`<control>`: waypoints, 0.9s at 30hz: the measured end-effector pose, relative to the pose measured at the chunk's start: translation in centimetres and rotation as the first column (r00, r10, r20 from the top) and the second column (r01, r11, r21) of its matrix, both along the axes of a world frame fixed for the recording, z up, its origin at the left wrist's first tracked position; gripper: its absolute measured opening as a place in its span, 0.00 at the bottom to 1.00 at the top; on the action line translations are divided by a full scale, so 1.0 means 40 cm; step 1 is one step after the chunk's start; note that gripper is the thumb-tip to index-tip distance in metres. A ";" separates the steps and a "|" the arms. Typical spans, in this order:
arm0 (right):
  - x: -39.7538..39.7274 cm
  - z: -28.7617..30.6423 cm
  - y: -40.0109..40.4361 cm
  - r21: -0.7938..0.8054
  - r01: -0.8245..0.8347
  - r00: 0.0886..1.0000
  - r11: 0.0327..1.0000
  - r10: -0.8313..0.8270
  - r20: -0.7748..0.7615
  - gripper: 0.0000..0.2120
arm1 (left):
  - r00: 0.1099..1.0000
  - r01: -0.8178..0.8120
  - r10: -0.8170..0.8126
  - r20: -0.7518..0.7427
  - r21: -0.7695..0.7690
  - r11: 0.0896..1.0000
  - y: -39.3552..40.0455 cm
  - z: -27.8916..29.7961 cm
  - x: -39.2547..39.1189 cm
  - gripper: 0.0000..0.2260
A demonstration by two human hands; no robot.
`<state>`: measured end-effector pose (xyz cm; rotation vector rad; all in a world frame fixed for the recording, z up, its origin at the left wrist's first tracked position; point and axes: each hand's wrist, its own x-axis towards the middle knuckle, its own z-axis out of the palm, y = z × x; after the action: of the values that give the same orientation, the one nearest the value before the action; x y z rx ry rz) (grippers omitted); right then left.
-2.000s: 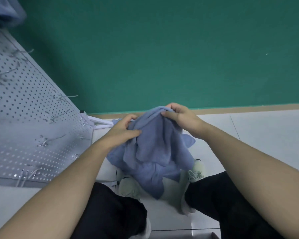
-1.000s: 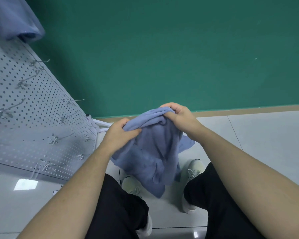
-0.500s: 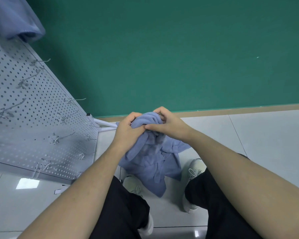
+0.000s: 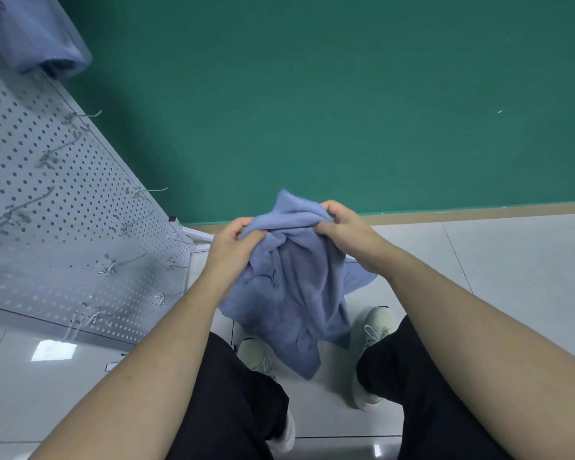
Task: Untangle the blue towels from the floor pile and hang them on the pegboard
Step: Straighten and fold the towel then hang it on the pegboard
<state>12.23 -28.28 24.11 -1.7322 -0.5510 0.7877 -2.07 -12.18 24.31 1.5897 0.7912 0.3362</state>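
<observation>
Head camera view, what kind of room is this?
Probably a bare staging or workshop corner, not a home: a white pegboard with metal hooks, a plain green wall and glossy floor tiles.

No writing, label, brand, number or sign can be read anywhere in the view.
</observation>
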 end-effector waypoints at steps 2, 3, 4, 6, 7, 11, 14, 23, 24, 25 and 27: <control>0.001 -0.008 0.003 0.004 -0.003 0.999 1.000 0.003 -0.043 0.07 | 0.999 0.043 -0.042 0.033 -0.029 0.999 -0.008 0.005 -0.001 0.06; -0.001 -0.008 0.006 0.049 0.010 0.995 0.999 -0.006 -0.095 0.08 | 0.997 0.066 -0.066 0.027 -0.019 0.998 -0.011 0.003 0.001 0.06; -0.004 -0.006 0.009 0.086 0.028 0.988 0.996 -0.015 -0.155 0.10 | 0.997 0.080 -0.080 0.018 -0.002 0.997 -0.015 0.001 0.004 0.07; -0.009 0.002 0.010 0.070 0.036 0.965 0.997 -0.016 -0.263 0.15 | 0.993 0.115 -0.114 -0.016 0.052 0.992 -0.023 -0.002 0.010 0.08; -0.011 0.005 0.008 0.033 0.012 0.954 0.999 -0.001 -0.301 0.17 | 0.988 0.149 -0.145 -0.041 0.088 0.985 -0.024 -0.005 0.011 0.09; -0.001 -0.006 0.012 0.052 0.078 0.971 0.996 -0.064 -0.232 0.13 | 0.939 0.325 -0.302 -0.163 0.137 0.936 -0.024 -0.017 0.009 0.06; 0.016 0.000 0.016 0.117 0.232 0.959 0.966 -0.207 -0.194 0.07 | 0.918 0.351 -0.320 -0.233 0.105 0.930 -0.015 -0.026 0.007 0.04; 0.070 0.017 -0.017 0.097 0.464 0.878 0.881 -0.442 -0.182 0.11 | 0.925 0.263 -0.222 -0.307 0.099 0.960 0.010 -0.034 0.002 0.13; 0.077 0.015 -0.022 0.080 0.474 0.875 0.877 -0.458 -0.158 0.11 | 0.930 0.244 -0.197 -0.310 0.121 0.962 0.014 -0.039 0.005 0.13; 0.083 0.012 -0.027 0.063 0.484 0.871 0.873 -0.473 -0.133 0.12 | 0.939 0.217 -0.164 -0.302 0.150 0.965 0.014 -0.040 0.007 0.13; 0.096 0.005 -0.035 0.023 0.477 0.878 0.878 -0.476 -0.055 0.12 | 0.966 0.114 -0.066 -0.248 0.186 0.976 0.019 -0.045 0.010 0.14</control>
<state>16.08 -29.70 24.30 -1.7119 -0.0875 0.4592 -1.69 -11.42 22.52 1.8738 0.8879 0.1604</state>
